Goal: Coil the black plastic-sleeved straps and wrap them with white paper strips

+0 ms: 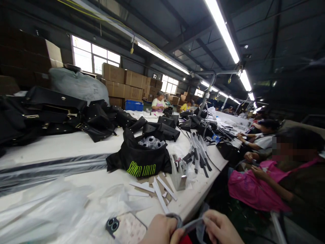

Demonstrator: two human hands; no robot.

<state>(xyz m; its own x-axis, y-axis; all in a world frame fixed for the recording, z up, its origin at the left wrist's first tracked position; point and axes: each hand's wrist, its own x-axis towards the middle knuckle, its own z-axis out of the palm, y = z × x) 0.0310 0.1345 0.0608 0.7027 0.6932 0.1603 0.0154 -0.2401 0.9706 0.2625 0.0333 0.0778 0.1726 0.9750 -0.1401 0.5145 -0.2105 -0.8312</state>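
My left hand [160,229] is closed around one end of a grey strap [191,224], part of which is looped at the fingers. My right hand [221,226] pinches the same strap a short way to the right, and a loose piece hangs below it. Both hands are at the table's front edge, cut off by the bottom of the view. A phone [129,226] with a pale patterned back lies left of my left hand. Beyond the hands are white paper strips [159,193] and a tape dispenser [178,173].
A black cloth bag [142,159] with green lettering holds grey rolled straps [151,142]. Clear plastic [61,210] covers the near left. Black handbags [56,108] are piled behind. Loose strips [199,152] lie right. A person in a pink apron [259,186] sits close on the right.
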